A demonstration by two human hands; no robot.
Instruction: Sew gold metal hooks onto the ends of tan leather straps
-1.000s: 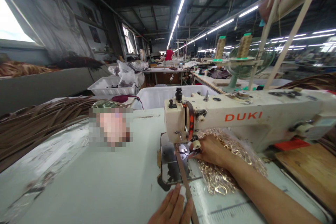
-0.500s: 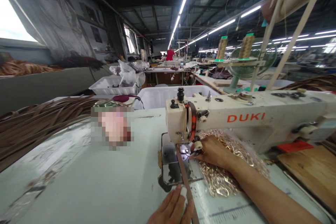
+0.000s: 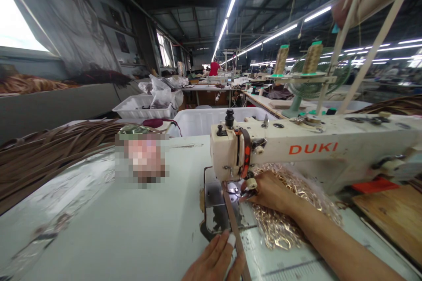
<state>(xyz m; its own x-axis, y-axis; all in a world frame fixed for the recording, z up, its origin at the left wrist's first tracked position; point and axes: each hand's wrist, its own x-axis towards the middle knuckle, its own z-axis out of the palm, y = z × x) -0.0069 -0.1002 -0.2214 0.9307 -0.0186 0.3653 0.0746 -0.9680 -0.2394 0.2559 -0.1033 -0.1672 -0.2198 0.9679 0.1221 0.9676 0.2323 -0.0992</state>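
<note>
A cream DUKI sewing machine (image 3: 296, 149) stands on the pale table (image 3: 132, 228). A narrow brown strap (image 3: 233, 224) runs from the bottom edge up under the needle. My left hand (image 3: 214, 261) lies flat on the table at the bottom edge, fingers stretched out and pressing beside the strap, one fingertip taped white. Under the machine arm my right hand (image 3: 268, 191) has its fingers pinched together at the presser foot, on the strap end or a small metal part; which one is unclear. Just behind that hand is a heap of gold metal rings (image 3: 283, 224).
A big pile of brown straps (image 3: 49, 153) covers the table's left. White plastic bins (image 3: 201, 120) stand behind the table. Thread cones (image 3: 311, 57) and a green fan (image 3: 310, 83) rise behind the machine. A wooden board (image 3: 389, 215) lies at right. Other workstations stretch far back.
Nearly still. The view has shifted slightly; my left hand has slid a little forward along the strap. The right hand stays at the needle.
</note>
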